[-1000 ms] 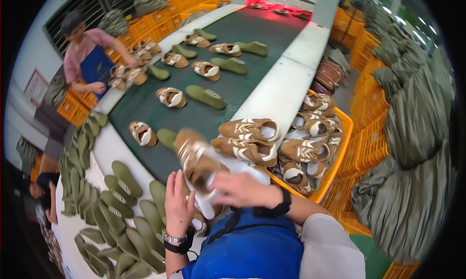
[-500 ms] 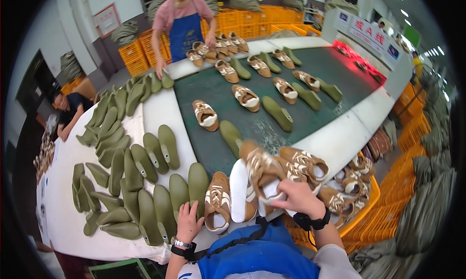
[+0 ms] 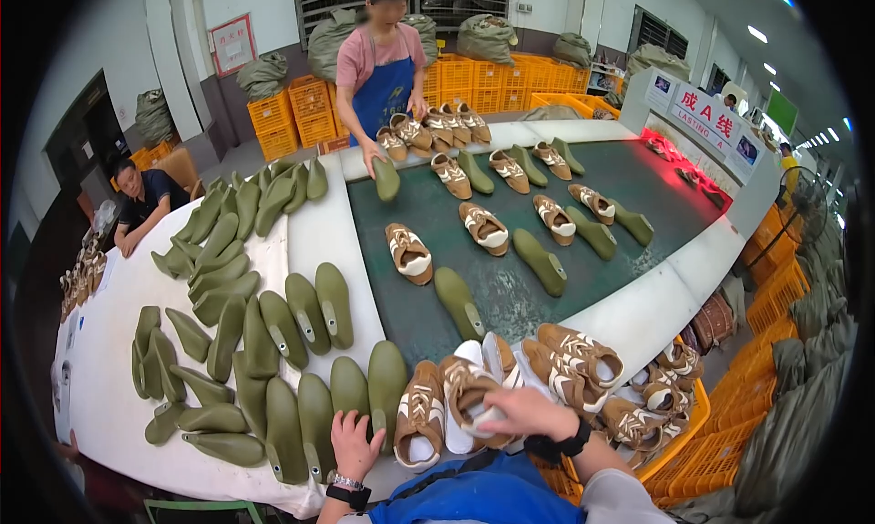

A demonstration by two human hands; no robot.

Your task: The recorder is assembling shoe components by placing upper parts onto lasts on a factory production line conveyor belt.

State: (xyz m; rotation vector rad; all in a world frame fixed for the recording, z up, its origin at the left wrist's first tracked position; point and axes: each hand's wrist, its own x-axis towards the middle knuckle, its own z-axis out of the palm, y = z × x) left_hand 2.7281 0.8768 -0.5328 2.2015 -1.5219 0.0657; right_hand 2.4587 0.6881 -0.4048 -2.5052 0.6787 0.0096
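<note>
My right hand (image 3: pixel 527 413) grips a brown-and-white sneaker (image 3: pixel 468 385) by its heel opening, above other shoes at the table's near edge. My left hand (image 3: pixel 355 446) lies with fingers apart over the near end of an upright-toed green shoe last (image 3: pixel 349 389), seemingly not closed round it. Between the hands rests another brown sneaker (image 3: pixel 421 410), beside a taller-looking green last (image 3: pixel 387 383). Just right of the held shoe, more sneakers (image 3: pixel 574 360) lie close together, one showing its white sole (image 3: pixel 456 424).
Several green lasts (image 3: pixel 219 296) cover the white table at left. A dark green conveyor (image 3: pixel 410 319) carries sneakers and lasts toward a red-lit machine opening (image 3: pixel 688 173). Across it, a person (image 3: pixel 381 77) in a blue apron holds a last (image 3: pixel 386 179). An orange crate (image 3: pixel 697 415) of sneakers stands at right.
The sneaker in my right hand has moved down and slightly left. My left hand stays by the lasts. The person opposite has moved a last from the table over the conveyor.
</note>
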